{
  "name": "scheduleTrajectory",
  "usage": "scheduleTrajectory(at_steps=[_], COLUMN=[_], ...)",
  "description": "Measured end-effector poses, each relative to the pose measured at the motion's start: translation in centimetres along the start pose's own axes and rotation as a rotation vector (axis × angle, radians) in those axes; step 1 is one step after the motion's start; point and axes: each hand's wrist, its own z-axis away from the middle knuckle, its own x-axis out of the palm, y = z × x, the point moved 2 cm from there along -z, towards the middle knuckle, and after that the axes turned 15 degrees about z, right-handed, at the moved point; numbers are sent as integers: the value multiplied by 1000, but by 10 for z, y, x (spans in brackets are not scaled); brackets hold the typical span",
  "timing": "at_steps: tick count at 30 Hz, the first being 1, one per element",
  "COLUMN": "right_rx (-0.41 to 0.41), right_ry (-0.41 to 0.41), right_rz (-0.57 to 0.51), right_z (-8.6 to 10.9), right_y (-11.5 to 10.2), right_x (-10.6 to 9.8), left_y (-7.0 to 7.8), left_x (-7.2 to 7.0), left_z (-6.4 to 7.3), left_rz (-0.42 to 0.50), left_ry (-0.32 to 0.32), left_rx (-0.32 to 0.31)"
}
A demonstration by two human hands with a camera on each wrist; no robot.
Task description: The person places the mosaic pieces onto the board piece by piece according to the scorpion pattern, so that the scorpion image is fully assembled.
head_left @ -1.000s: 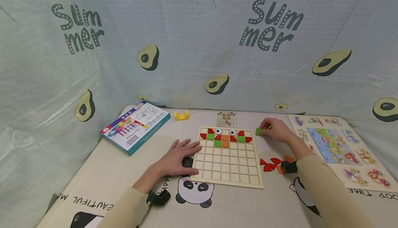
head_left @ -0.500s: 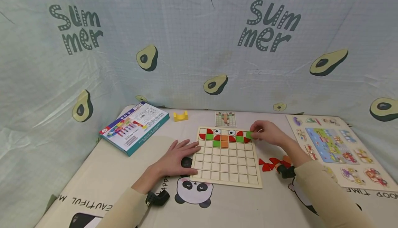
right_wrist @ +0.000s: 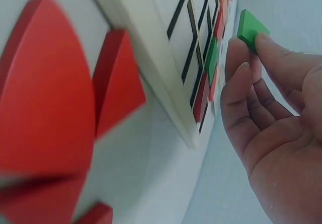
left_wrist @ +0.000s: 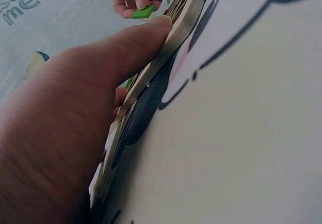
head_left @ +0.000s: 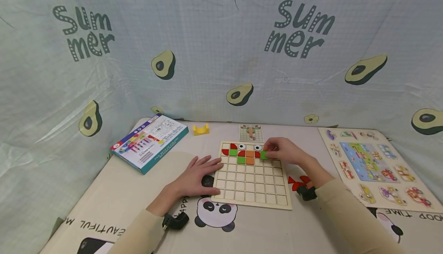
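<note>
Between thumb and fingers my right hand [head_left: 285, 151] pinches a green square tile [right_wrist: 250, 28], held above the upper right part of a wooden grid board [head_left: 254, 186]. Red, green and orange tiles and two eye tiles fill parts of the board's top rows; the right hand covers some of them. At the board's left edge rests my left hand [head_left: 199, 175], fingers spread, with the thumb [left_wrist: 136, 43] lying along the rim in the left wrist view. Loose red pieces [right_wrist: 45, 93] lie right of the board, partly hidden by the right wrist's camera.
Behind the board lies a small pattern card [head_left: 250, 132]. A yellow piece [head_left: 201, 129] and a boxed toy set [head_left: 150, 142] stand to the left. At right lies a picture puzzle board [head_left: 377, 169]. A patterned cloth wall [head_left: 207, 34] rises at the back.
My right hand has carried the green tile leftward from beside the board to over its upper right part. The left hand has stayed at the board's edge.
</note>
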Motion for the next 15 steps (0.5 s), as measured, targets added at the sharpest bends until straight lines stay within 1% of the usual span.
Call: scheduleTrajectory(at_steps=[7, 15], right_rx=[-46, -30], right_ry=[-20, -66], right_rz=[44, 78], right_z=[-6, -7], right_y=[-9, -15], right_x=[9, 13], left_y=[1, 1], left_x=[-1, -1], left_z=[0, 0], left_rz=[-2, 0], left_ry=[6, 6], left_rx=[4, 9])
